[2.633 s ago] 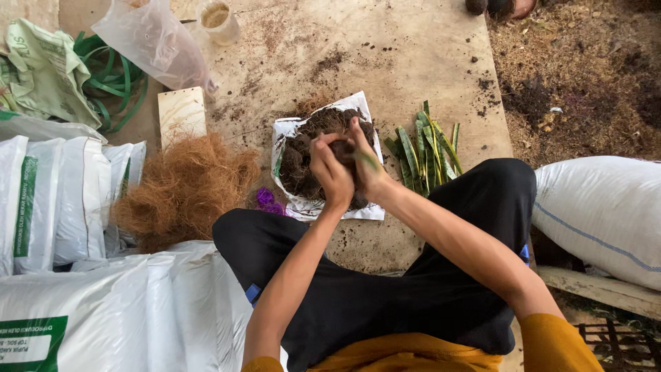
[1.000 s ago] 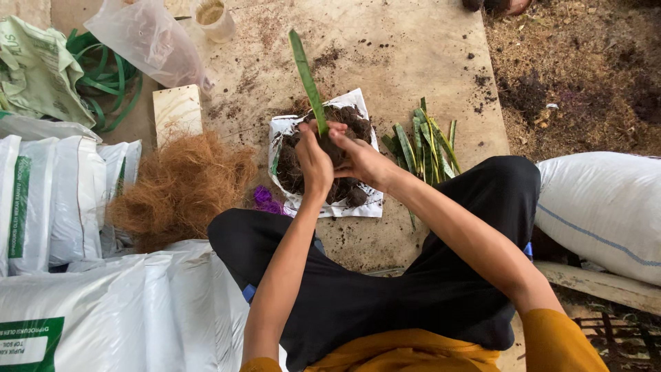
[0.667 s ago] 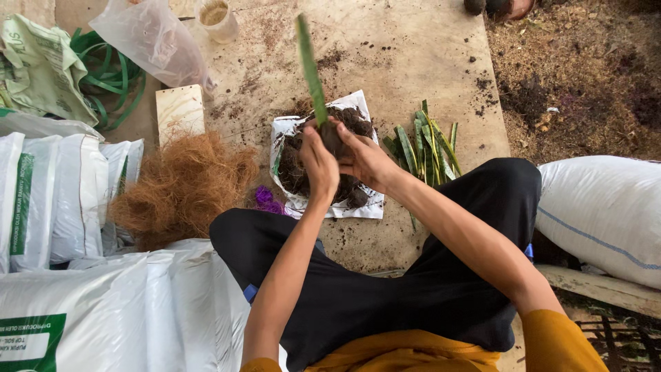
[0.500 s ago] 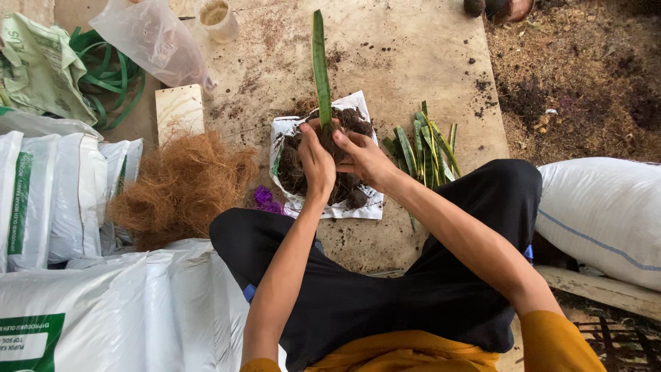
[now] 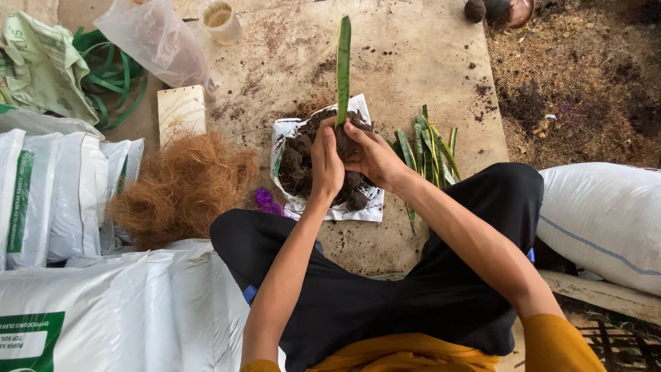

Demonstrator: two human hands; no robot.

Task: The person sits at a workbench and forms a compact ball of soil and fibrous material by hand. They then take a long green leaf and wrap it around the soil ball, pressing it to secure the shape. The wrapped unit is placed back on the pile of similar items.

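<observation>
Left hand [image 5: 326, 162]: centre of the frame, fingers curled and pressed onto the dark chunks around the foot of the leaf; it grips the filling, not spread.
Right hand [image 5: 372, 153]: just right of the left hand, touching it, fingers pinching the base of the leaf and the chunks beside it.
Leaf [image 5: 343, 69]: long, green, stiff, standing nearly upright from the bag toward the top centre of the frame, its lower end hidden between both hands.
Bag [image 5: 297, 201]: small white plastic bag, rim rolled down, centre of the frame on the concrete floor [image 5: 413, 62], filled with dark brown chunks [image 5: 292, 165].
Leaf bundle [image 5: 428, 148]: more green leaves lying on the floor just right of the hands.
Coconut fibre [image 5: 180, 186]: brown tangled heap, left of the bag, near it.
Wooden board [image 5: 181, 110]: pale, above the fibre.
Cup [image 5: 220, 19]: top of the frame, left of centre, beside a clear plastic bag [image 5: 155, 41].
White sacks [image 5: 89, 303]: lower left and left edge; another white sack [image 5: 606, 213] at right.
Legs [image 5: 385, 296]: crossed, in black trousers, bottom centre.
</observation>
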